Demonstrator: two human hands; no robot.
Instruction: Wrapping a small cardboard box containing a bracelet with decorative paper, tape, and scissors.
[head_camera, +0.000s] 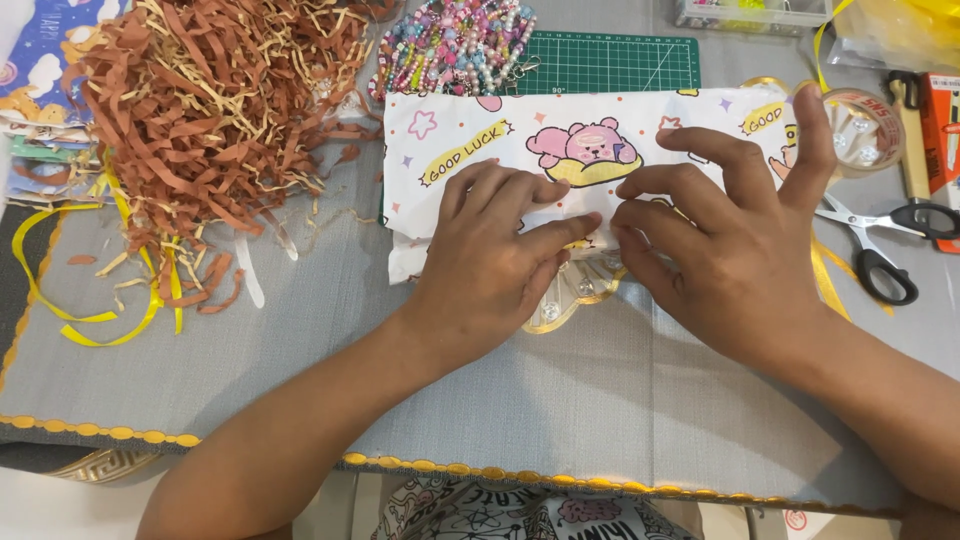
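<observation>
Brown shredded paper heaps at ten o'clock. Centre, the printed wrapping paper lies folded on the grey mat; it looks light, thin and crease-prone, best pinched along its near fold. Left hand and right hand press it flat, fingers spread, grasping nothing, perhaps hiding a beaded piece. Scissors crowd three o'clock; six o'clock offers room.

Both hands are pressing flat on a white printed wrapping paper lying on a grey cloth; the left hand and right hand are meeting fingertip to fingertip at its near edge; brown shredded paper is lying far left; scissors are lying right; a tape roll is sitting beyond them.
</observation>
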